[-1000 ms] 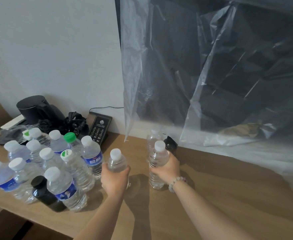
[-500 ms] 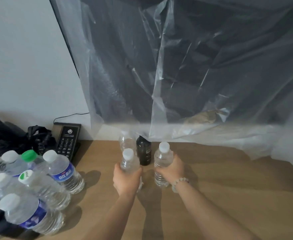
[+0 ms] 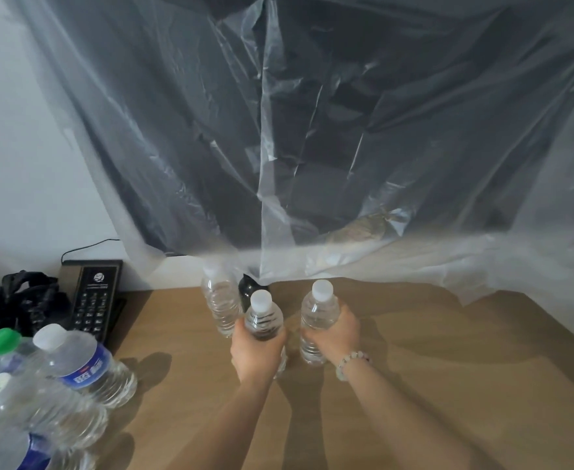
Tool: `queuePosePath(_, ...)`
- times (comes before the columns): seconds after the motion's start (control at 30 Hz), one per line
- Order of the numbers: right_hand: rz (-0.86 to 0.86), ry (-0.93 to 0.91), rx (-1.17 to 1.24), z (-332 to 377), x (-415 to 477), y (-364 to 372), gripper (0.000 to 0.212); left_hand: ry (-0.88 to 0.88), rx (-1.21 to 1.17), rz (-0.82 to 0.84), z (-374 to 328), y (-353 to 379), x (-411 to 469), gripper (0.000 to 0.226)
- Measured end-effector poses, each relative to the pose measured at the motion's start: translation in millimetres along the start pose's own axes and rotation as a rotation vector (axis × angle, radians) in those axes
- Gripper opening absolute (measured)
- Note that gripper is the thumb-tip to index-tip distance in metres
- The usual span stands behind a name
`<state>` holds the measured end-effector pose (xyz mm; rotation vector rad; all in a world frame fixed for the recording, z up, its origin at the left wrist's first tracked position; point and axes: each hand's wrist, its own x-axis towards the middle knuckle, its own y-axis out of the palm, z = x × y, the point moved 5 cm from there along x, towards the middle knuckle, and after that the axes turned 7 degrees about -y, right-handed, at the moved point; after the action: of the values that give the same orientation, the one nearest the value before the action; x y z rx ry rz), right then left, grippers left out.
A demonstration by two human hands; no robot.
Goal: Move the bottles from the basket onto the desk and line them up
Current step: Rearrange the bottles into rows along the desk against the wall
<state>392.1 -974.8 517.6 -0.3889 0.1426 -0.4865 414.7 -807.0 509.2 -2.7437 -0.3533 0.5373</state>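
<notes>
Clear plastic, white caps. Left hand (image 3: 256, 354) grips first bottle (image 3: 263, 317), fingers curled round; right hand (image 3: 338, 334) likewise grips second bottle (image 3: 319, 313), just beside. Third bottle (image 3: 221, 300) stands behind on wooden desk (image 3: 414, 385).

Head camera (wide-angle) looks forward, down at the desk (image 3: 448, 385), seemingly close.
</notes>
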Motion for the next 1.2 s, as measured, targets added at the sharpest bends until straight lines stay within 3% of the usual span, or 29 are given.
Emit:
queuePosePath(0.37, -0.026, 0.087, -0.065, -15, 14, -12, 0.053, 0.079, 0.04, 0.058, -11, 39, 6, 0.061)
queuePosePath(0.73, 0.043, 0.024, -0.146, -16, 25, -25, 0.052, 0.138, 0.087, 0.104, -17, 50, 15, 0.063)
queuePosePath(0.97, 0.079, 0.019, -0.07, -25, 24, -22, 0.051, 0.177, 0.129, 0.144, -4, 46, 18, 0.075)
queuePosePath(1.1, 0.114, 0.043, -0.034, -31, 24, -21, 0.067, 0.037, 0.205, 0.054, 36, 34, 19, 0.067)
queuePosePath(1.17, 0.108, 0.057, -0.049, -35, 25, -20, 0.069, -0.092, 0.23, 0.031, 54, 31, 13, 0.042)
queuePosePath(1.2, 0.113, 0.068, -0.076, -35, 24, -19, 0.071, -0.124, 0.274, 0.096, 58, 36, 7, 0.032)
